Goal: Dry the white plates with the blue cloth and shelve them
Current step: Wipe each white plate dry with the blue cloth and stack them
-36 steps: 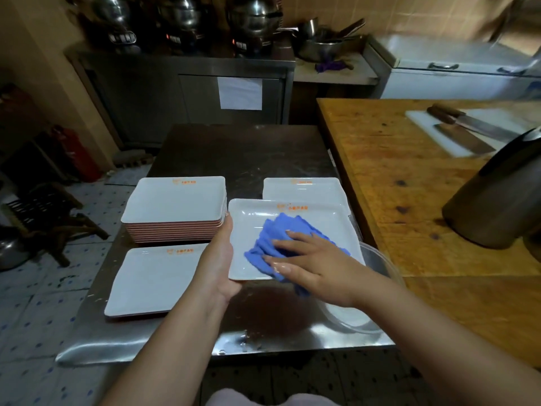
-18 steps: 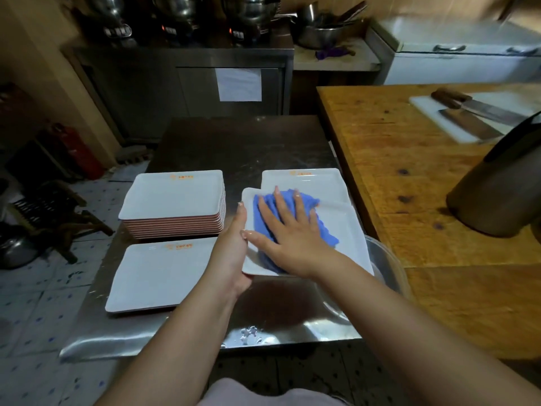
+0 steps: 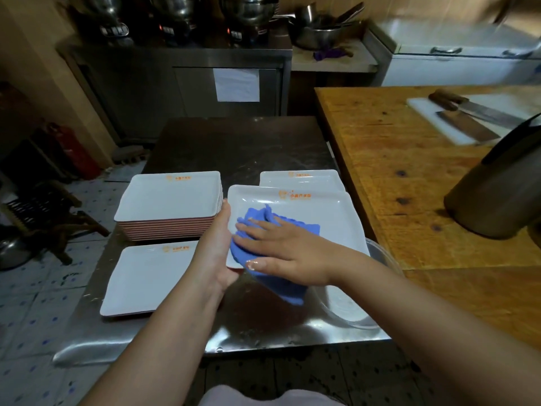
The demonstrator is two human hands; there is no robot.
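The right grip (image 3: 288,253) lies flat, fingers straight, pressing the cloth (image 3: 263,247) into the plate (image 3: 319,215); the left grip (image 3: 218,244) clasps that plate's left edge above the counter (image 3: 234,142). Beyond, a stack (image 3: 169,200) sits left, another plate (image 3: 301,178) behind.

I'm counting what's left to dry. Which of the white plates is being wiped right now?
The plate the left hand grips, with the right hand pressing the blue cloth onto it; the others lie untouched.

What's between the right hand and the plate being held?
In the head view, the blue cloth lies between the right hand and the held white plate, pressed flat under the fingers; the left hand grips the plate's edge.
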